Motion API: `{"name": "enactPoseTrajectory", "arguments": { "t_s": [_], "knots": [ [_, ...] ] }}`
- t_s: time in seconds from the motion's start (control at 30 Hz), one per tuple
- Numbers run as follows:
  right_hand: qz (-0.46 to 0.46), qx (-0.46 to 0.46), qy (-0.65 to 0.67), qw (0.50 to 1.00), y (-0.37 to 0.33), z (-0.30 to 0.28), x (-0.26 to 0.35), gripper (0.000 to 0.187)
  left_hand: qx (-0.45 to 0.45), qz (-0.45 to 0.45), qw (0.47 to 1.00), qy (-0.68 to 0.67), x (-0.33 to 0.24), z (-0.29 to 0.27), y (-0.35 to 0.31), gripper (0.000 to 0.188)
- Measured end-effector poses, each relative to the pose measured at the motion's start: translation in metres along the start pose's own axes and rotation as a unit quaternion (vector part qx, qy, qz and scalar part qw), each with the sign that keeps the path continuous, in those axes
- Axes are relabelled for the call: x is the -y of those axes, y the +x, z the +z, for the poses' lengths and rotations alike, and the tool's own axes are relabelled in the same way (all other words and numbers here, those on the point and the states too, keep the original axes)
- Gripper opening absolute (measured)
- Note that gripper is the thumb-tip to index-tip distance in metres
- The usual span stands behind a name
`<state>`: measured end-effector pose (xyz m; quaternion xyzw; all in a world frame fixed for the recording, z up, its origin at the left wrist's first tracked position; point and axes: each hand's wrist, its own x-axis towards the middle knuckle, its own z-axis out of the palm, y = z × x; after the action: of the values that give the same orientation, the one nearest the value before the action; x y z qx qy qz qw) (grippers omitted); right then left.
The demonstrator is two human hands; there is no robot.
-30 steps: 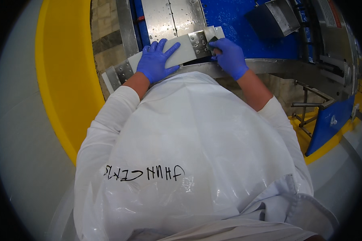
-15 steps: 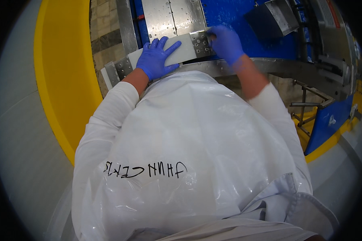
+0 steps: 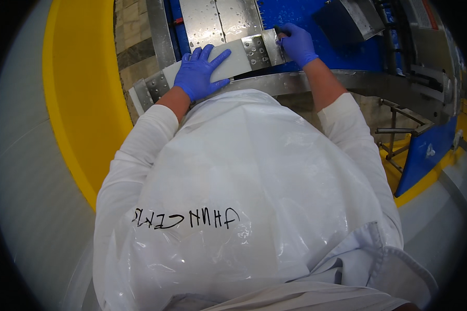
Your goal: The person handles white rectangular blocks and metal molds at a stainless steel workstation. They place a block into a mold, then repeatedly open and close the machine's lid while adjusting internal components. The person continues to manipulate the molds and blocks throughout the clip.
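2 gloved hands (image 3: 198, 75) (image 3: 298, 44) at a flat white-and-metal bar (image 3: 237, 61)

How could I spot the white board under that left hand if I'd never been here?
Find the broad yellow band curving down the picture's left side, then go right to the blue-gloved left hand, spread flat. The white board lies under it, slanting up to the right. Its plain white face sets it apart from the dotted metal plates at both ends.
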<state>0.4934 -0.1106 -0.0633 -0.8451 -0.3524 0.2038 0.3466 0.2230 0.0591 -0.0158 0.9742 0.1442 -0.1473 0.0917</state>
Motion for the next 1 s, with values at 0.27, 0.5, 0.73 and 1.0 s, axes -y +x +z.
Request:
{"name": "enactPoseTrajectory", "arguments": {
  "t_s": [0.27,0.5,0.73,1.0],
  "knots": [
    [-0.070,0.125,-0.164,0.976,-0.054,-0.032,-0.013,0.021,-0.008,-0.002,1.000,-0.012,0.001,0.004,-0.001,0.082],
    [-0.138,-0.250,-0.182,0.941,0.017,-0.135,-0.033,0.031,-0.226,-0.064,0.970,-0.066,0.020,-0.030,-0.038,0.078],
    [0.005,-0.113,-0.305,0.946,0.124,-0.219,-0.112,0.046,-0.306,-0.418,0.738,-0.432,0.150,0.035,-0.160,0.052],
    [0.169,0.221,-0.165,0.946,0.189,-0.184,-0.170,0.045,-0.157,-0.303,0.529,-0.777,0.155,0.078,-0.185,0.037]
  ]
}}
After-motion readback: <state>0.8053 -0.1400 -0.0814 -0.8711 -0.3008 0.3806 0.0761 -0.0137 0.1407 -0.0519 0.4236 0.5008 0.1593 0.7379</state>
